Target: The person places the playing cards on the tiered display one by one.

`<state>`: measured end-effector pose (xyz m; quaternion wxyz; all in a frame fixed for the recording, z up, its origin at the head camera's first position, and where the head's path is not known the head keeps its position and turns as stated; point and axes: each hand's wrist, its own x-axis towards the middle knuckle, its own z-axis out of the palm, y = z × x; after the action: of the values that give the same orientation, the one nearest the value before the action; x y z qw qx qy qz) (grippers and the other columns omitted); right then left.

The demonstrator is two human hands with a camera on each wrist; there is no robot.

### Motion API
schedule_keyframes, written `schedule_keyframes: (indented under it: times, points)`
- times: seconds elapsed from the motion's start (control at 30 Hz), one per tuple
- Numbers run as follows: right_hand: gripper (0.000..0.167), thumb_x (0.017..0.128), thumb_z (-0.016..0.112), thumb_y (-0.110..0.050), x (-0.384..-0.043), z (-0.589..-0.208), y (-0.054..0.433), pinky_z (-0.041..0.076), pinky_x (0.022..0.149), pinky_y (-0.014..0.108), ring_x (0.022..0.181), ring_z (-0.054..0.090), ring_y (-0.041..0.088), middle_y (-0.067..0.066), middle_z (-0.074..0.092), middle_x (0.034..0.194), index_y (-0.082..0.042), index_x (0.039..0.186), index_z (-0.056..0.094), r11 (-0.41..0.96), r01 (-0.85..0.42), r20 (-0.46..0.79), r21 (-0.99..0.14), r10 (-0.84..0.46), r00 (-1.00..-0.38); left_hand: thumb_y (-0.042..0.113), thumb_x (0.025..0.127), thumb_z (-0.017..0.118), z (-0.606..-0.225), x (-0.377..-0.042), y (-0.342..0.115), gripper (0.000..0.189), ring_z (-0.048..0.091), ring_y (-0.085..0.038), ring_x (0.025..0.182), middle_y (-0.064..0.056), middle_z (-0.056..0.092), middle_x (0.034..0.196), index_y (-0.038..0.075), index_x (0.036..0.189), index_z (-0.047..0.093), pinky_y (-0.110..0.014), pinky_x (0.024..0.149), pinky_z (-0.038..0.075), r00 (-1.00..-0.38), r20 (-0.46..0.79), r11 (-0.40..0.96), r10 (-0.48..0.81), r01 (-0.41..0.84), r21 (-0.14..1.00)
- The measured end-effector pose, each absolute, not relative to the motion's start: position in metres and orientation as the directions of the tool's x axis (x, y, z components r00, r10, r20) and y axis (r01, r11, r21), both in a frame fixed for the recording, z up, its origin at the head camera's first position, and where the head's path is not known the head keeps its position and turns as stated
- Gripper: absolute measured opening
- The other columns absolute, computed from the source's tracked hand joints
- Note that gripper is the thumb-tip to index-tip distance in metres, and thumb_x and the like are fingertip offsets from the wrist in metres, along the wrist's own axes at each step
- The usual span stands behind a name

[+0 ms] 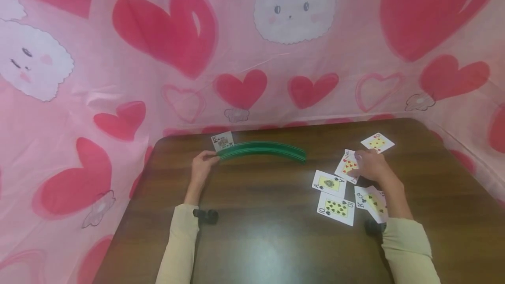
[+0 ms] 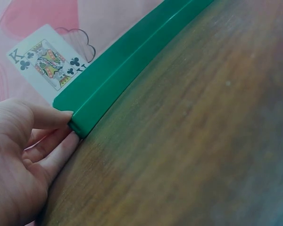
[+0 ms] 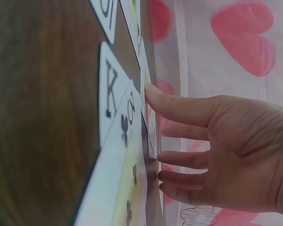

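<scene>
My left hand [image 1: 202,169] pinches the left end of a curved green playing-card holder [image 1: 262,147] between thumb and fingers. A king of clubs [image 2: 49,63] stands upright at that end, its lower edge hidden by the holder. On the right, my right hand [image 1: 371,165] reaches over a seven of hearts [image 1: 347,165] that lies on the table. In the right wrist view the thumb [image 3: 156,96] touches this card, while the fingers [image 3: 184,160] stretch out fairly straight along its far edge.
An ace of spades [image 1: 328,184] and a ten of spades [image 1: 336,208] lie face up left of the right hand. Nearer the forearm, a clubs card [image 1: 376,205] overlaps a king [image 1: 360,197]. A diamonds card [image 1: 378,143] lies farther back. A patterned cloth [image 1: 276,78] hangs behind the wooden table [image 1: 252,231].
</scene>
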<state>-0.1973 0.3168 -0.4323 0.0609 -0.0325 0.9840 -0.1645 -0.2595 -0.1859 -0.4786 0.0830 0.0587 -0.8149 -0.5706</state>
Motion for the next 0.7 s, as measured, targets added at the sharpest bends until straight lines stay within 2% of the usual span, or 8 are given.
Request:
schedule_keyframes:
  times: [0.27,0.4,0.47,0.6,0.7]
  points:
    - [0.082,0.068,0.073,-0.035,-0.199,-0.436,0.323,0.027,0.083,0.064,0.105,0.028,0.05,0.034,0.035,0.119,0.006,0.127,0.034,0.904,0.043,-0.145,-0.425,-0.021,-0.989,0.021,0.073,0.069,-0.477,-0.26,-0.185,0.022,0.057,-0.02,0.084,-0.009,0.064,0.091,0.008,0.091,0.065,-0.033,0.077,0.044,-0.978,0.081,0.335,-0.193,0.012,0.942]
    - [0.081,0.067,0.074,-0.034,-0.198,-0.437,0.328,0.034,0.078,0.058,0.1,0.035,0.047,0.033,0.037,0.114,0.008,0.124,0.036,0.871,0.084,-0.169,-0.484,0.0,-0.986,0.02,0.074,0.069,-0.478,-0.259,-0.184,0.023,0.057,-0.019,0.084,-0.01,0.064,0.091,0.008,0.092,0.065,-0.033,0.077,0.044,-0.977,0.093,0.335,-0.19,0.025,0.942]
    - [0.075,0.068,0.074,-0.031,-0.197,-0.436,0.329,0.039,0.073,0.051,0.094,0.041,0.042,0.03,0.038,0.109,0.008,0.12,0.038,0.854,0.103,-0.173,-0.51,0.015,-0.985,0.019,0.073,0.07,-0.478,-0.259,-0.184,0.022,0.058,-0.02,0.083,-0.01,0.064,0.091,0.007,0.091,0.065,-0.033,0.077,0.044,-0.977,0.094,0.323,-0.19,0.028,0.946]
    - [0.06,0.072,0.071,-0.02,-0.196,-0.432,0.329,0.04,0.067,0.043,0.086,0.044,0.037,0.027,0.041,0.101,0.01,0.113,0.039,0.829,0.105,-0.128,-0.55,0.04,-0.991,0.017,0.073,0.07,-0.478,-0.259,-0.184,0.02,0.058,-0.019,0.082,-0.01,0.064,0.09,0.008,0.09,0.065,-0.033,0.076,0.044,-0.978,0.086,0.302,-0.19,0.025,0.953]
    - [0.059,0.076,0.066,-0.014,-0.197,-0.43,0.329,0.04,0.069,0.045,0.085,0.046,0.037,0.029,0.045,0.101,0.011,0.12,0.037,0.825,0.091,-0.078,-0.558,0.057,-0.995,0.017,0.073,0.07,-0.477,-0.259,-0.184,0.02,0.059,-0.02,0.081,-0.011,0.064,0.089,0.007,0.089,0.064,-0.033,0.075,0.045,-0.978,0.086,0.294,-0.193,0.026,0.955]
